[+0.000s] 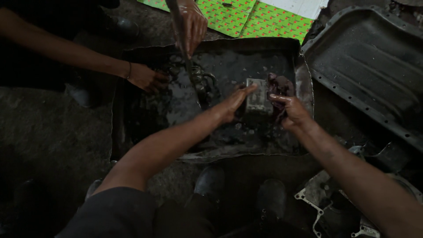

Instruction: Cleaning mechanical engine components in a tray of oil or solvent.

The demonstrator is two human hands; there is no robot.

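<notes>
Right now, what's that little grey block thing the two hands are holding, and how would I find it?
Find the wide, shallow black tray of dark oily liquid on the floor. Near its right end, the person's left hand and right hand meet around a small metal block. It is the only pale grey, boxy piece there, lighter than the dark wet rag beside it.

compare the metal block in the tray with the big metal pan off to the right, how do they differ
The metal block is small, boxy, pale grey and wet, held in the tray by the left hand and right hand. The metal pan is large, shallow, dark, ribbed and untouched on the floor. Both look grimy.
</notes>
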